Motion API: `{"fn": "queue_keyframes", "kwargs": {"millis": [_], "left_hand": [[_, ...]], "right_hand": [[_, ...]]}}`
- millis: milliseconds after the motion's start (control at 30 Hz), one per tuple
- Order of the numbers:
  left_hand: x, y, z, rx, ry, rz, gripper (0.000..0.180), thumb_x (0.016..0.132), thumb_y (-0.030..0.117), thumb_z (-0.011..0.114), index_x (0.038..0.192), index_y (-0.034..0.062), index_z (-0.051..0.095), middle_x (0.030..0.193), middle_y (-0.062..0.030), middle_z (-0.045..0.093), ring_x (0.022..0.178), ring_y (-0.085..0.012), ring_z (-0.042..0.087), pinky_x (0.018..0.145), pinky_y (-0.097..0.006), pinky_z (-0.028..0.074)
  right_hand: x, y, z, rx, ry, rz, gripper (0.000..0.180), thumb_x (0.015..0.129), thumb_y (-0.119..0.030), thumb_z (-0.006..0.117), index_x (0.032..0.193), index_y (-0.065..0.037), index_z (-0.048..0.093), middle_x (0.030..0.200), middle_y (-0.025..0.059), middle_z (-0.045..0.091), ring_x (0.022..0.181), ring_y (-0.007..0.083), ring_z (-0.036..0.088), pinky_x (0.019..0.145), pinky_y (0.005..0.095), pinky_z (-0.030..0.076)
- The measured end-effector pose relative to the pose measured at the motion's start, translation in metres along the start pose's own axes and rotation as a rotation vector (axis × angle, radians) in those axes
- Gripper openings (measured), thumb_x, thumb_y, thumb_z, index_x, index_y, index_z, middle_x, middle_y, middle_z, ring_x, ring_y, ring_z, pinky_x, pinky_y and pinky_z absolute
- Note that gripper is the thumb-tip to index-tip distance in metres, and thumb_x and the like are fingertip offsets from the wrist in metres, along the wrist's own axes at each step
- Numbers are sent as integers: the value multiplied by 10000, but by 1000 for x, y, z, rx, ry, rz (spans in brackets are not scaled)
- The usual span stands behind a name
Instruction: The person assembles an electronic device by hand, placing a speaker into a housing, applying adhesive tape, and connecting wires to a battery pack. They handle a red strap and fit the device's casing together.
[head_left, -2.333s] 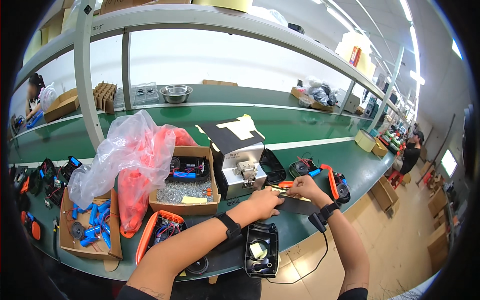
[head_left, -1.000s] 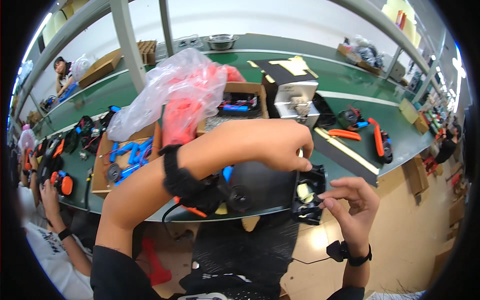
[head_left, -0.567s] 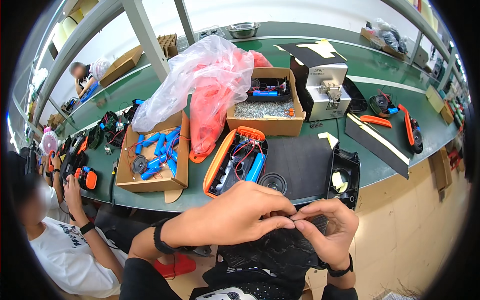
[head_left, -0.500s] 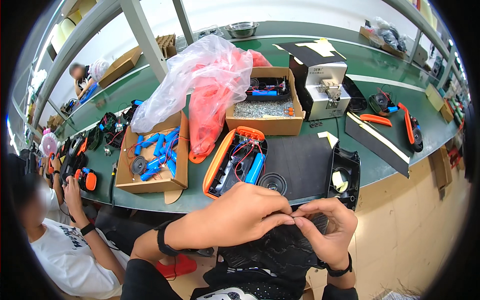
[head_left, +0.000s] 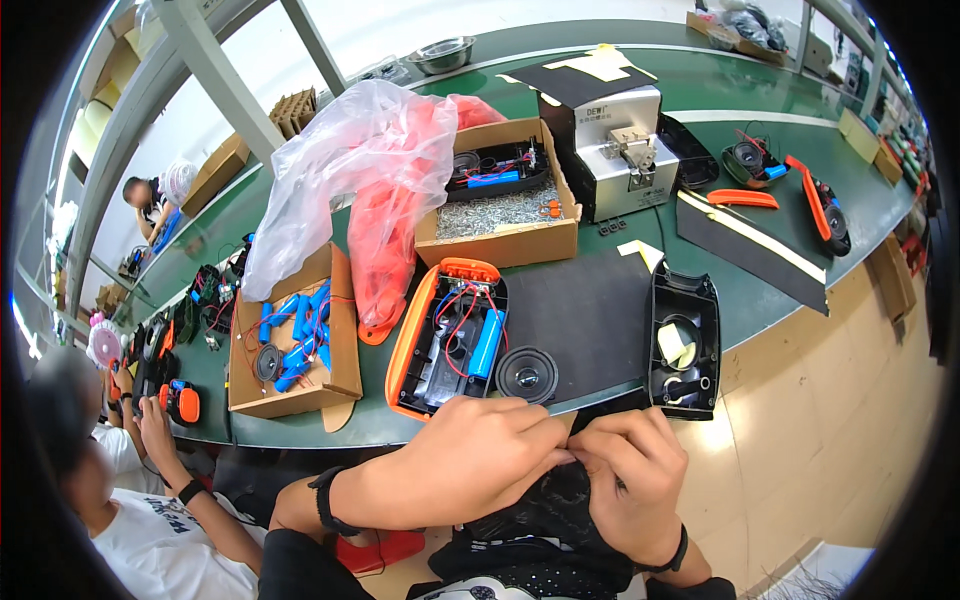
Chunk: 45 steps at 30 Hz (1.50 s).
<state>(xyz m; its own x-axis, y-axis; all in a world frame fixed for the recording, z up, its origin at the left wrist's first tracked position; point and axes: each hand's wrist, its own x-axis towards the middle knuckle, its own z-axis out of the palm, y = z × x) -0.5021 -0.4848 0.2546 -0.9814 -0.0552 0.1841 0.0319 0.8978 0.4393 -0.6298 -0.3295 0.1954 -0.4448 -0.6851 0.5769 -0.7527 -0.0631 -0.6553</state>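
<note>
Just off the table's front edge, my left hand (head_left: pixel 495 450) and my right hand (head_left: pixel 635 480) meet fingertip to fingertip. Both are closed in a pinch; whatever they hold between them is too small or too hidden to name. Beyond them lies a round black speaker (head_left: pixel 527 374). Left of the speaker, an orange-rimmed black housing (head_left: pixel 400 365) is open upward, with a blue battery cell (head_left: pixel 487 343) and red wires inside. A black housing half (head_left: pixel 704 330) with yellowish pieces in its round opening stands by the table edge, beyond my right hand.
A cardboard box (head_left: pixel 345 372) of blue cells is at left. Behind are plastic bags (head_left: pixel 385 230), a box (head_left: pixel 500 245) of small metal parts and a silver machine (head_left: pixel 630 150). A black mat (head_left: pixel 590 330) covers the table middle. A co-worker (head_left: pixel 175 535) sits at left.
The view has shifted and turned slightly. My fingertips stay together, a little lower and left in the picture, and my right hand's fingers are more curled.
</note>
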Motion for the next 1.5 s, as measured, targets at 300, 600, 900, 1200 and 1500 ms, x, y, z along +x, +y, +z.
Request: {"fn": "queue_keyframes", "kwargs": {"millis": [300, 600, 900, 1200, 1500], "left_hand": [[26, -15, -31, 214, -4, -46, 442, 806, 229, 849, 1155, 22, 674, 1248, -162, 648, 1182, -348, 614, 973, -427, 507], [30, -41, -24, 24, -316, -151, 620, 788, 252, 873, 1257, 8, 550, 1260, -184, 635, 1264, -400, 560, 1140, -490, 391], [13, -47, -12, -9, -147, -31, 749, 785, 210, 865, 1435, 54, 527, 1206, -151, 654, 1194, -378, 587, 1077, -487, 446], [8, -55, -9, -110, -57, 29, 478, 738, 83, 827, 1187, 9, 683, 1114, -136, 682, 1128, -364, 625, 1024, -466, 479], [7, -62, -6, -153, -22, 103, 354, 756, 109, 811, 1071, 4, 687, 1027, -126, 651, 1083, -353, 623, 1009, -453, 466]], "right_hand": [[-17, 7, 1, 137, 176, 171, 164, 809, 67, 783, 939, -30, 757, 876, 116, 659, 726, 227, 648, 619, 297, 517], [-13, -2, 10, 497, 131, 273, 258, 837, 57, 801, 1088, 33, 748, 861, 112, 690, 702, 149, 659, 622, 249, 516], [-4, 1, 22, 802, 82, 459, 333, 897, 19, 774, 1205, 24, 648, 857, 43, 688, 724, 57, 631, 610, 187, 462], [10, 8, 30, 985, -97, 561, 371, 902, 15, 775, 1213, 16, 572, 897, 48, 696, 747, 48, 635, 660, 187, 483], [26, 14, 28, 1041, -206, 584, 409, 895, 17, 785, 1227, 27, 547, 870, 70, 693, 705, 61, 633, 628, 200, 503]]}}
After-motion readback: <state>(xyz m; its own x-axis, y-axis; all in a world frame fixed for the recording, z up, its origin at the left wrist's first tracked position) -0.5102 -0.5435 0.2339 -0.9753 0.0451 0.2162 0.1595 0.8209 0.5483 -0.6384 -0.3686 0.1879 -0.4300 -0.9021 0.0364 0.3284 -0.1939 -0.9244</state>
